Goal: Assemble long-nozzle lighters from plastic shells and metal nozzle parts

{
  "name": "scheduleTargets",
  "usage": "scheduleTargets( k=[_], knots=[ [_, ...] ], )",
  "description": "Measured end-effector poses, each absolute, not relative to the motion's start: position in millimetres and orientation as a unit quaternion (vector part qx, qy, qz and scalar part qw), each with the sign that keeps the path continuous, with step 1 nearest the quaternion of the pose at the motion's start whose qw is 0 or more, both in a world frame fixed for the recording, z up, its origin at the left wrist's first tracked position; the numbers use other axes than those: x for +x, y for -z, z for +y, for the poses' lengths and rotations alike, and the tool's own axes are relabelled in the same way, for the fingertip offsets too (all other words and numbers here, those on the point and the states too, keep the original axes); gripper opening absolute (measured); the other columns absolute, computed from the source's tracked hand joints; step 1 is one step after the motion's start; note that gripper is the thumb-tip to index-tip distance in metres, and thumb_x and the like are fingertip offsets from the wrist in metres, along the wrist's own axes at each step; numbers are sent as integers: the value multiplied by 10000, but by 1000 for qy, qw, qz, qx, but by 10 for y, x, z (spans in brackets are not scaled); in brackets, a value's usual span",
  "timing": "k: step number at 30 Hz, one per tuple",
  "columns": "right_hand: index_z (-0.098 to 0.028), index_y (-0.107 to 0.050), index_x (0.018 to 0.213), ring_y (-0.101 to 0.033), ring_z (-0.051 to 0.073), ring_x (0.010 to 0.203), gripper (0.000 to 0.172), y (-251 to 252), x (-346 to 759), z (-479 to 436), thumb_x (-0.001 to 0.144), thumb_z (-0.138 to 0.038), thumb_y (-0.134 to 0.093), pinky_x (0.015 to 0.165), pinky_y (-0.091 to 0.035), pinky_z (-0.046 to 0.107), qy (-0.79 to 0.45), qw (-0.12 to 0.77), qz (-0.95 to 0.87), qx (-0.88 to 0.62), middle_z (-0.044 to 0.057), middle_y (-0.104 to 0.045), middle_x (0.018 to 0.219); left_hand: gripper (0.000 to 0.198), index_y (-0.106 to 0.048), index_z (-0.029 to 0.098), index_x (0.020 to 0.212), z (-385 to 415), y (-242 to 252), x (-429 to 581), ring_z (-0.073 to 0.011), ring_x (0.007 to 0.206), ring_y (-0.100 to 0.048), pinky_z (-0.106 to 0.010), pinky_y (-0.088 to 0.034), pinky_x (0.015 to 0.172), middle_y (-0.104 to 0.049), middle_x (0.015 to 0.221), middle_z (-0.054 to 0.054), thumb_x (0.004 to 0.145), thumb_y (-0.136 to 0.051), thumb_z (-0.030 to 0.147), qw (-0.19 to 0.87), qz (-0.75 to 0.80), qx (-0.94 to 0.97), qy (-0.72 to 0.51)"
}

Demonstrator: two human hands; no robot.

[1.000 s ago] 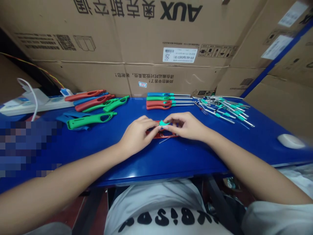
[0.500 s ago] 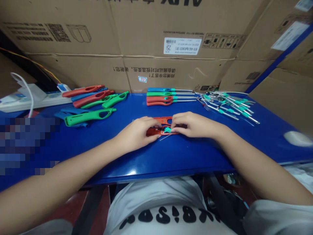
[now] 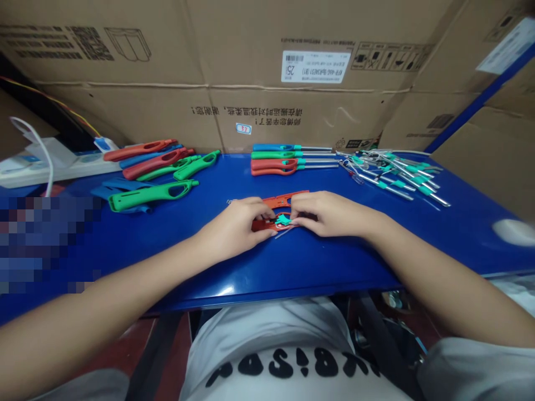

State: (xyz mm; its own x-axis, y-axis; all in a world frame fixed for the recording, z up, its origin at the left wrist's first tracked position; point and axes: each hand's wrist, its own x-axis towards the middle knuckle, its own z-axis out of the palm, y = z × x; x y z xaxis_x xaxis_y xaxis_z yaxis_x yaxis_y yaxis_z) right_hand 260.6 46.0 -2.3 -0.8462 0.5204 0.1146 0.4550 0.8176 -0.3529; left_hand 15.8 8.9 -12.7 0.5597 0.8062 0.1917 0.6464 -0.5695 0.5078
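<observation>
A red plastic handle shell (image 3: 281, 201) lies flat on the blue table (image 3: 292, 262) in front of me. My left hand (image 3: 236, 225) presses on its left end with bent fingers. My right hand (image 3: 330, 213) pinches a small teal part (image 3: 283, 219) with a thin metal tube against the shell's middle. Both hands meet over the shell and hide most of it.
Green, red and blue handle shells (image 3: 154, 192) lie at the back left. Assembled lighters (image 3: 288, 159) lie in a row at the back centre. Several metal tubes with teal fittings (image 3: 397, 175) are piled at the back right. Cardboard boxes (image 3: 267, 72) wall the rear. A white power strip (image 3: 45, 164) sits far left.
The teal part, held above the shell a second ago, has come down into the red shell. Both hands have lowered onto the shell and stayed close together.
</observation>
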Motion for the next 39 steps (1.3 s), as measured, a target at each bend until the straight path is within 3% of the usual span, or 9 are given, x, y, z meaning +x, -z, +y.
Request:
scheduleTargets(
  k=[12,22,28,32,35,39],
  knots=[
    [-172,-645,891,-579,162,782,138,23,2598,418,951,-166,-520,682,-370,264,-139,97,-957,-234,51,-654,899,215,-715,135,1036,98,150,172,-196,862,-653,-334,-526,805,-657,966,-63,858,-732,255,211,422,858,-202],
    [-181,-674,907,-511,155,680,172,-36,2502,309,929,-138,-509,582,-251,282,-2,9,-972,-234,56,-668,908,278,-653,139,1099,101,165,176,-207,896,-648,-339,-525,816,-670,990,-64,867,-717,280,205,411,863,-211],
    [-181,-709,1041,-627,187,846,288,-59,2667,437,1016,-336,-469,682,-397,288,-22,136,-955,-263,89,-681,1064,508,-536,187,1392,77,147,132,-246,1071,-626,-381,-505,931,-642,1197,-101,921,-654,335,155,393,890,-174],
    [-177,-722,971,-644,232,914,300,-169,2969,668,992,-363,-487,769,-445,327,26,195,-904,-380,100,-710,1011,506,-500,271,1472,35,48,101,-295,1151,-571,-429,-475,943,-571,1336,-118,986,-555,401,39,339,936,-86],
    [-189,-736,962,-652,277,921,286,-252,3282,859,948,-374,-518,734,-449,352,82,171,-804,-563,118,-724,1045,408,-580,288,1406,3,0,95,-287,1081,-576,-413,-468,874,-588,1286,-116,1022,-476,379,-21,313,948,-48],
    [-179,-751,1056,-663,335,992,273,-297,3741,1066,857,-287,-599,761,-482,387,65,113,-606,-784,168,-729,1085,397,-601,283,1387,-27,7,94,-263,1020,-591,-383,-477,817,-600,1221,-120,1039,-410,302,-18,318,947,-47]
  ],
)
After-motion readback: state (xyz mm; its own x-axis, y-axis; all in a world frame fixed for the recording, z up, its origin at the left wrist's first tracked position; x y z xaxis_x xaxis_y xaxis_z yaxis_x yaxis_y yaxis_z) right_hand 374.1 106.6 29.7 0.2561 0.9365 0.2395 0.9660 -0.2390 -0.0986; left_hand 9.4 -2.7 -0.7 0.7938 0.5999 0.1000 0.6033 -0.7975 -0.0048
